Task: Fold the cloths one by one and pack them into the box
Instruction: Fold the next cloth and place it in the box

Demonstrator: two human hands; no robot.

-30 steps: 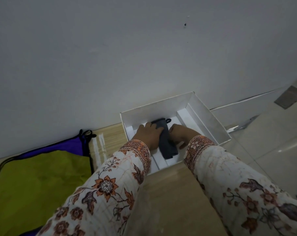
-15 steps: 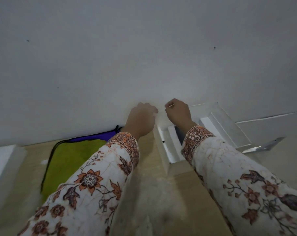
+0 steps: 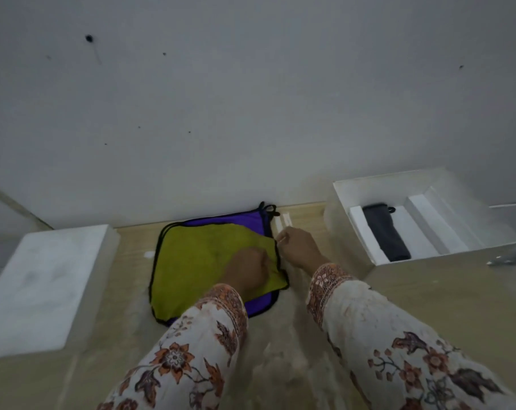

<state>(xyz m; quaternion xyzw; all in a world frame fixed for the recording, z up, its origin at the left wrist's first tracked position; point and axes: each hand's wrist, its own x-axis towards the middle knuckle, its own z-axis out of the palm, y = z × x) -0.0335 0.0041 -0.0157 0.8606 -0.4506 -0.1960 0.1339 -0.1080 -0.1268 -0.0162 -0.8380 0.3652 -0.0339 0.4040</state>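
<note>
Green cloth point(image 3: 203, 255) at 6 o'clock, atop purple cloth point(image 3: 230, 221). Left hand point(image 3: 246, 270) curled on green cloth; grip unclear, blurred. Right hand point(image 3: 299, 248) pinches its edge. Box point(image 3: 357, 192) at 3 o'clock holds folded grey cloth point(image 3: 385, 232). Risk: both layers lift together.

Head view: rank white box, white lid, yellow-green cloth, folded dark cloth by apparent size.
1. white box and white lid: alike in apparent size; the lid sits nearer the camera, so unranked.
2. yellow-green cloth, partly under the left hand.
3. folded dark cloth, clearly smallest, inside the box.
</note>
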